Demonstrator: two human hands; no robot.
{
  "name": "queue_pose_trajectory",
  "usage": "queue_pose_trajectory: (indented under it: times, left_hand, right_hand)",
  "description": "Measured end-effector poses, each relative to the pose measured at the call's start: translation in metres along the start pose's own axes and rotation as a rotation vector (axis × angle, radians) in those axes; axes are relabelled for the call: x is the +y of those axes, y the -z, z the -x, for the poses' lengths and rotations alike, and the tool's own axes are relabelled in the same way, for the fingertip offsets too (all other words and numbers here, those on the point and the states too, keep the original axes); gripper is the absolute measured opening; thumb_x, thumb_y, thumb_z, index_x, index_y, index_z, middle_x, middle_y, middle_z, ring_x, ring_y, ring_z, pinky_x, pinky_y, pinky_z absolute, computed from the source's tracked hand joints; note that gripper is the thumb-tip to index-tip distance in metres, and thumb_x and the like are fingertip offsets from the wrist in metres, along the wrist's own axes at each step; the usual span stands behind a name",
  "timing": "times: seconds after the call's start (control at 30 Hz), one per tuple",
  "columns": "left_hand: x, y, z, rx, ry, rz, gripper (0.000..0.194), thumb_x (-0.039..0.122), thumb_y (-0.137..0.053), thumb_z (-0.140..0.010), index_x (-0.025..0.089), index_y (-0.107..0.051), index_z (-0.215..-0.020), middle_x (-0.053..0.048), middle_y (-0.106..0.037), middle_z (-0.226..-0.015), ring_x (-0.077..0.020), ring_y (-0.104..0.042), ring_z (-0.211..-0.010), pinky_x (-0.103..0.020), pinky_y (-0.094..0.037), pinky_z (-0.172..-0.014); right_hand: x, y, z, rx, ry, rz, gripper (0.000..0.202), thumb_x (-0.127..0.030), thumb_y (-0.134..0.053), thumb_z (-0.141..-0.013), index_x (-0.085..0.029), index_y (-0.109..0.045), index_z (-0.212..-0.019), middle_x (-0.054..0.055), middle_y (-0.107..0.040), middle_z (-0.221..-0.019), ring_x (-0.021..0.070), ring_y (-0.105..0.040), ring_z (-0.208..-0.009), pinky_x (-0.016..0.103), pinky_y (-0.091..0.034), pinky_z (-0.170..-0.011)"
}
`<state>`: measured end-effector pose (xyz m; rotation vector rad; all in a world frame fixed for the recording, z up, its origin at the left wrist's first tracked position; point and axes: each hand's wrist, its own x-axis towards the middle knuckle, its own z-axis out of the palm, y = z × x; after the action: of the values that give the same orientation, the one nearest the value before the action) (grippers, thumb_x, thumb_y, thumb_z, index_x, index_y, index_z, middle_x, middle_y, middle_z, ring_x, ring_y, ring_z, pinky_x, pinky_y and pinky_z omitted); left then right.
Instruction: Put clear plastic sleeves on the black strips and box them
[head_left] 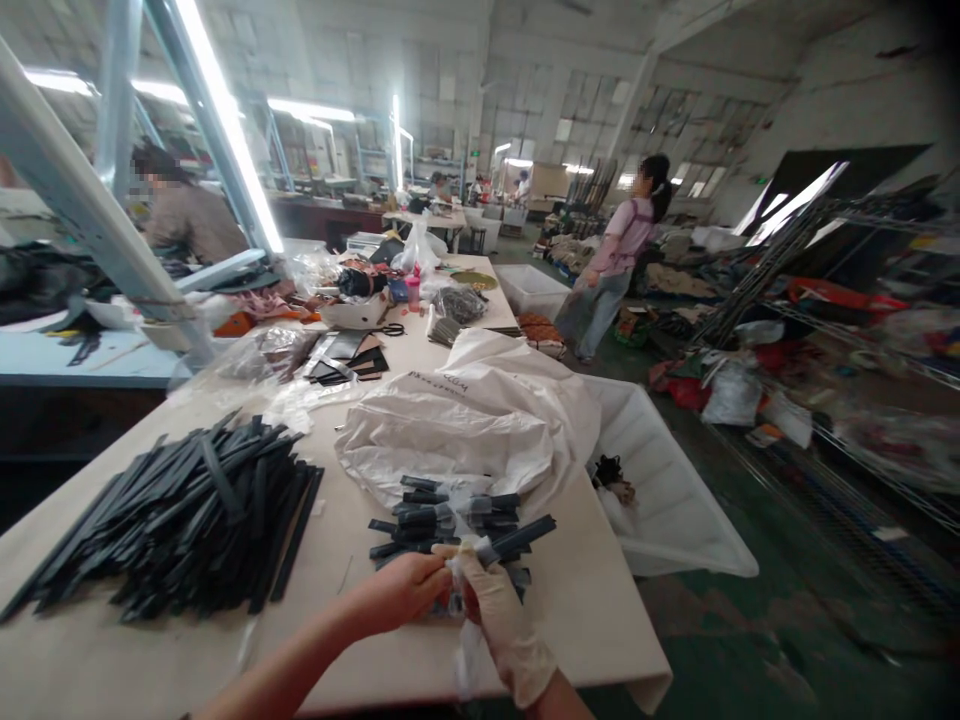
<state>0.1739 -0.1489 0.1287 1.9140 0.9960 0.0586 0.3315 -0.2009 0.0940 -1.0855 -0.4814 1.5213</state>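
My right hand, in a pale glove, is closed around a bundle of black strips whose ends stick out to the right. Clear plastic wrap goes round the bundle and hangs below my fingers. My bare left hand pinches at the near side of the wrap, its fingertips touching the right hand. Just beyond both hands lie several wrapped bundles of similar strips. On the left of the table is a big loose pile of black strips.
A white sack lies crumpled across the table. White plastic bins stand along its right edge. Scissors, dark sheets and a pink bottle lie farther back. A person stands in the aisle; another sits at left.
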Motion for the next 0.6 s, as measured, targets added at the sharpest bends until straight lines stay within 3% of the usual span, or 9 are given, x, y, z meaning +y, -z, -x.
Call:
queue_pose_trajectory:
  times: [0.17,0.33,0.4,0.5,0.6]
  left_hand:
    - [-0.022,0.020,-0.057,0.288,-0.012,-0.502,0.031,0.033,-0.034,-0.087,0.018,-0.061,-0.085,-0.006,-0.058,-0.077,-0.0174,-0.054,-0.072,-0.026,-0.038,-0.066]
    - [-0.041,0.037,-0.108,0.283,-0.005,-0.689,0.028,0.030,-0.041,-0.085,0.019,-0.060,-0.104,-0.009,-0.060,-0.093,-0.0222,-0.055,-0.091,-0.032,-0.039,-0.081]
    - [-0.034,0.037,-0.113,0.288,-0.021,-0.686,0.030,0.032,-0.041,-0.085,0.019,-0.060,-0.104,-0.010,-0.060,-0.101,-0.0230,-0.054,-0.097,-0.034,-0.038,-0.086]
    - [-0.005,0.026,-0.102,0.321,-0.170,-0.523,0.033,0.037,-0.042,-0.085,0.018,-0.059,-0.107,-0.009,-0.056,-0.114,-0.0233,-0.050,-0.105,-0.034,-0.034,-0.093]
    - [0.029,0.004,-0.081,0.124,-0.299,-0.093,0.035,0.041,-0.038,-0.086,0.017,-0.059,-0.100,-0.005,-0.062,-0.099,-0.0173,-0.055,-0.090,-0.027,-0.041,-0.080]
  right_hand:
    - [-0.014,0.045,-0.015,0.137,0.049,-0.138,0.041,-0.053,-0.061,-0.069,-0.018,-0.065,-0.089,-0.012,-0.020,-0.043,0.0041,-0.010,-0.037,0.019,-0.009,-0.035]
    - [-0.043,0.078,-0.032,0.034,-0.003,-0.485,0.038,-0.044,-0.064,-0.071,-0.014,-0.064,-0.093,-0.013,-0.017,-0.044,0.0043,-0.007,-0.039,0.017,-0.010,-0.034]
    - [-0.054,0.076,-0.034,-0.025,-0.005,-0.620,0.035,-0.040,-0.062,-0.073,-0.013,-0.063,-0.095,-0.013,-0.018,-0.044,0.0044,-0.010,-0.038,0.016,-0.012,-0.033]
    - [-0.067,0.059,-0.036,-0.093,-0.006,-0.701,0.027,-0.033,-0.056,-0.079,-0.013,-0.063,-0.096,-0.012,-0.020,-0.044,0.0045,-0.015,-0.037,0.014,-0.017,-0.033]
    - [-0.072,0.031,-0.036,-0.135,0.010,-0.694,0.024,-0.029,-0.054,-0.081,-0.014,-0.063,-0.097,-0.012,-0.023,-0.042,0.0042,-0.019,-0.035,0.013,-0.019,-0.032]
